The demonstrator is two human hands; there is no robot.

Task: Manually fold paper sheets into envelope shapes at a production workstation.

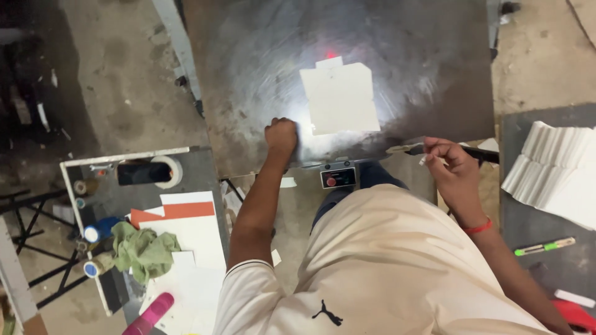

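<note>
A white cut card point(340, 98) lies flat on the shiny metal table point(248, 74), under a bright glare.

The left hand point(281, 135) is balled into a fist on the table's near edge, just left of the card; I cannot tell whether it grips anything. The right hand point(448, 162) is closed around a dark-handled tool point(456, 150) at the table's front right edge. Below, between the arms, sits a small control box with a red button point(338, 177). To the right, a stack of white cards point(555, 170) and a green marker point(544, 247); to the left, a cluttered side table point(127, 192) with a green rag point(144, 250) and a tape roll point(170, 171).
</note>
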